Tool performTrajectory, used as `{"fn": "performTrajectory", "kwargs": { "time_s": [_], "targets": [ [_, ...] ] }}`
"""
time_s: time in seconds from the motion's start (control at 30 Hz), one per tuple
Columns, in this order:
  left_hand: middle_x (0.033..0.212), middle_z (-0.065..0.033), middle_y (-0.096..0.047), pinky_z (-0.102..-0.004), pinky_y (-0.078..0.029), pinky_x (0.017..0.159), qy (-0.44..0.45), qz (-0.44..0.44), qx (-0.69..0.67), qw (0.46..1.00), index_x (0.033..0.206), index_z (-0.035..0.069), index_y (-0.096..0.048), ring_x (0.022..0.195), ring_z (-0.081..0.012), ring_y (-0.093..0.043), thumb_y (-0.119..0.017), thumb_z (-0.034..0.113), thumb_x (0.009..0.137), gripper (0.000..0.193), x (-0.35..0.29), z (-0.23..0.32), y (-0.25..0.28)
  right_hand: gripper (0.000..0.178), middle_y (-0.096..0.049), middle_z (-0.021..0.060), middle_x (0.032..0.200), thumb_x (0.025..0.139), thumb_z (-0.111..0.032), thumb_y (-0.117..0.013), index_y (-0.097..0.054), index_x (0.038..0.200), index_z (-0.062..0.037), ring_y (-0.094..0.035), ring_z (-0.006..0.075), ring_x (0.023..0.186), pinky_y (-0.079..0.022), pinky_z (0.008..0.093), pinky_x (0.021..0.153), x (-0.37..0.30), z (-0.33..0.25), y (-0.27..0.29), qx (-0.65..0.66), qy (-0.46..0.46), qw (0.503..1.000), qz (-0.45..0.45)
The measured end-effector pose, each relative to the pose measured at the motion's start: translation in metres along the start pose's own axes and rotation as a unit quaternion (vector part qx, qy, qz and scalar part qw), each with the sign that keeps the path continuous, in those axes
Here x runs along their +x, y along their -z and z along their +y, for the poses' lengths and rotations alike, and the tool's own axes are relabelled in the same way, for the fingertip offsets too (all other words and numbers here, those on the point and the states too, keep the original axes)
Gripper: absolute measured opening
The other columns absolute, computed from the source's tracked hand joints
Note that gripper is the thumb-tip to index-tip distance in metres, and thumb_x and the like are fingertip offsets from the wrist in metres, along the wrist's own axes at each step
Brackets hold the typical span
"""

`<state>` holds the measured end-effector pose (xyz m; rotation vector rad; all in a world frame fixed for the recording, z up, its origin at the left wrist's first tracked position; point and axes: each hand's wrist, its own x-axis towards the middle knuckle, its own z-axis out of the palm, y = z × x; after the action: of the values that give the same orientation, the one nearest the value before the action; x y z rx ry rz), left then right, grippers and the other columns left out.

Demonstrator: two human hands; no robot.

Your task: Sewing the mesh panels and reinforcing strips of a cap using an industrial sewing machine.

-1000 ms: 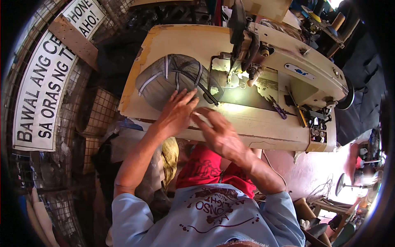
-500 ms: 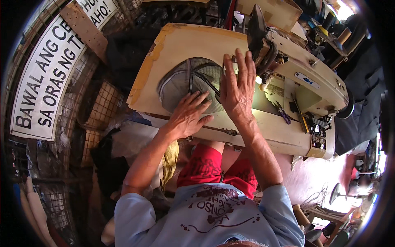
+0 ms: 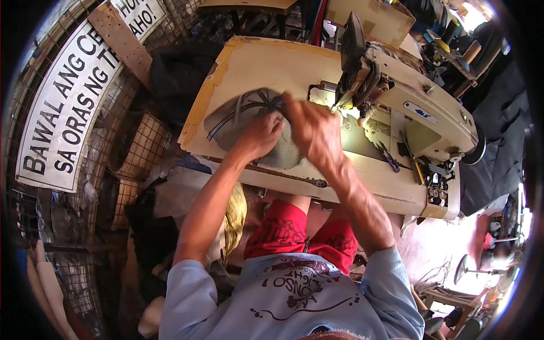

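Observation:
A grey mesh cap crown [image 3: 229, 122] with dark seam tapes lies on the sewing table [image 3: 272, 62], bunched toward its middle. My left hand [image 3: 262, 136] is closed on the cap crown, its fingers curled in and pinching the mesh near the seams. My right hand [image 3: 314, 129] grips the crown's right side, smeared by motion, with the thumb side by the top where the tapes meet. The hands are close together, and they hide part of the mesh. Just right of them is the lit needle area of a cream sewing machine [image 3: 422, 93].
Purple-handled snips [image 3: 389, 160] and a yellow-and-black tool [image 3: 416, 164] lie on the machine bed. A cardboard box [image 3: 377, 22] stands behind the machine. Wire mesh with a white sign [image 3: 68, 113] rises at the left. Yellow cloth [image 3: 234, 221] hangs below the table's front edge.
Both hands have gone from lying flat with outstretched fingers to gripping the cap crown. The crown has turned and bunched up, shifting slightly left. My right hand has come down toward the left.

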<state>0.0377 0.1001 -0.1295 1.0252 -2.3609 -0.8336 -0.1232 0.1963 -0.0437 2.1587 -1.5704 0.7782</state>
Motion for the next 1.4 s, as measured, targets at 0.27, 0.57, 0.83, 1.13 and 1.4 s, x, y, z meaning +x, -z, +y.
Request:
{"fn": "performTrajectory", "kwargs": {
  "time_s": [0.27, 0.57, 0.83, 1.13, 1.4],
  "targets": [
    [0.102, -0.0154, -0.065, -0.0375, -0.052, 0.084, -0.093, 0.226, -0.105, 0.964, 0.113, 0.002, -0.062, 0.093, -0.0272, -0.064, -0.059, 0.009, 0.098, 0.016, -0.005, -0.009, -0.034, 0.057, -0.064, 0.0205, 0.125, 0.072, -0.005, -0.067, -0.064, 0.128, 0.0040, -0.065, 0.0226, 0.086, -0.054, 0.0319, 0.068, -0.092, -0.059, 0.036, 0.056, 0.036, 0.996, 0.055],
    [0.130, -0.0134, -0.065, -0.0504, -0.049, 0.103, -0.003, 0.023, -0.786, 0.617, 0.138, 0.007, -0.056, 0.117, -0.0286, -0.062, -0.048, 0.047, 0.104, 0.053, -0.075, 0.046, -0.024, 0.070, -0.058, 0.0111, 0.117, 0.075, -0.019, -0.076, -0.058, 0.143, -0.0203, -0.060, 0.0254, 0.097, -0.046, 0.0403, 0.083, -0.155, -0.082, 0.028, 0.129, 0.038, 0.991, -0.011],
    [0.143, -0.0189, -0.057, -0.0594, -0.044, 0.109, -0.035, -0.060, -0.866, 0.494, 0.152, 0.004, -0.041, 0.129, -0.0365, -0.056, -0.045, 0.058, 0.101, 0.074, -0.108, 0.049, -0.025, 0.068, -0.055, 0.0202, 0.130, 0.097, -0.047, -0.064, -0.052, 0.141, 0.0027, -0.058, 0.0318, 0.116, -0.048, 0.0440, 0.099, -0.188, -0.063, 0.024, 0.492, -0.356, 0.789, 0.090],
    [0.151, -0.0186, -0.048, -0.0582, -0.035, 0.117, -0.038, -0.138, -0.909, 0.392, 0.152, 0.005, -0.040, 0.136, -0.0380, -0.050, -0.046, 0.051, 0.102, 0.069, -0.149, 0.039, -0.077, 0.048, -0.067, 0.0113, 0.128, 0.096, -0.032, -0.069, -0.061, 0.131, -0.0015, -0.064, 0.0224, 0.118, -0.050, 0.0413, 0.105, -0.224, -0.055, 0.006, 0.909, -0.370, 0.193, 0.012],
    [0.153, -0.0216, -0.045, -0.0604, -0.033, 0.118, -0.014, -0.109, -0.868, 0.484, 0.155, 0.005, -0.035, 0.139, -0.0393, -0.047, -0.039, 0.061, 0.102, 0.078, -0.167, -0.006, -0.093, 0.027, -0.072, 0.0086, 0.119, 0.100, -0.016, -0.064, -0.066, 0.124, -0.0031, -0.068, 0.0198, 0.109, -0.054, 0.0378, 0.098, -0.241, -0.029, 0.014, 0.854, -0.431, 0.252, 0.151]
  ]
}}
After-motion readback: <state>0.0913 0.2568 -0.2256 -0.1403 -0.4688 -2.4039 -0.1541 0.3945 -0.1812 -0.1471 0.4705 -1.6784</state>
